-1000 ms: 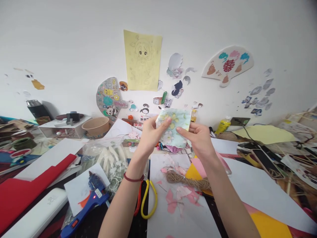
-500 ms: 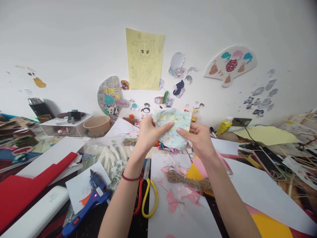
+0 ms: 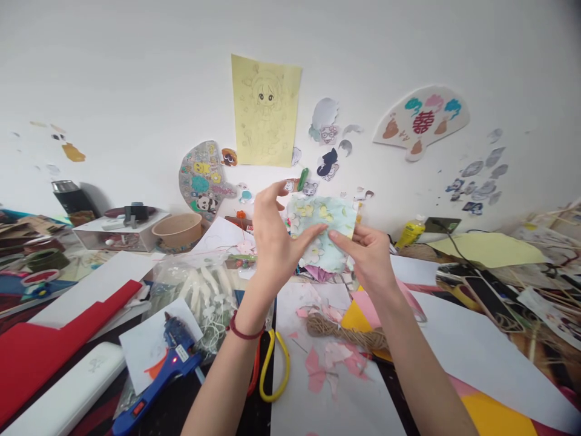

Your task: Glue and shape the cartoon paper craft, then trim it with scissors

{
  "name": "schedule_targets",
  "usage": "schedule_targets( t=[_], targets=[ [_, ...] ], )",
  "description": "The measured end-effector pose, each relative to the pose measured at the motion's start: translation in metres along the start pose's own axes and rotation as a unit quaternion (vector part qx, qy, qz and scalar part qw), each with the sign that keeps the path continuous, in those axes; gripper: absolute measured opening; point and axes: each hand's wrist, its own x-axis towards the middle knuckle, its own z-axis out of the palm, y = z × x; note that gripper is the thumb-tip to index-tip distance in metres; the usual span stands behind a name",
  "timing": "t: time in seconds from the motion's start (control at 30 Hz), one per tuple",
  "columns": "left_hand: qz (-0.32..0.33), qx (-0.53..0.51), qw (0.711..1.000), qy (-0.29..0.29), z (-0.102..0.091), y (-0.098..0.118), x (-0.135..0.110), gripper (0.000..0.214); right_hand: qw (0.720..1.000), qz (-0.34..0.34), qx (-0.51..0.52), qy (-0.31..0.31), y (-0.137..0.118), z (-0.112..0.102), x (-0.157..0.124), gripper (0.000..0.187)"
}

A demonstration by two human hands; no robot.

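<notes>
Soft, bright light covers the far wall [image 3: 149, 72], dimming toward its upper right corner. A thermos [image 3: 70, 197] at far left throws a faint shadow [image 3: 91, 198] rightward. The floral piece [image 3: 315, 209] looks pale, its pattern slightly soft. Wide-angle stretching distorts both side edges.

R grip [image 3: 374, 257] part-hidden bhd floral sheet [image 3: 324, 213].

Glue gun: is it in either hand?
No, the blue glue gun lies partly over a white sheet, while the right hand pinches a floral piece that the left hand's thumb touches.
</notes>
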Motion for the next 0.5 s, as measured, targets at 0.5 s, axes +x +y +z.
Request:
schedule_targets(
  t=[0.5],
  targets=[
    [-0.22, -0.27, 0.923, -0.162, -0.007, -0.003, 0.002, 0.046, 0.999, 0.014, -0.011, -0.046, 0.002, -0.003, 0.0, 0.029]
  ],
)
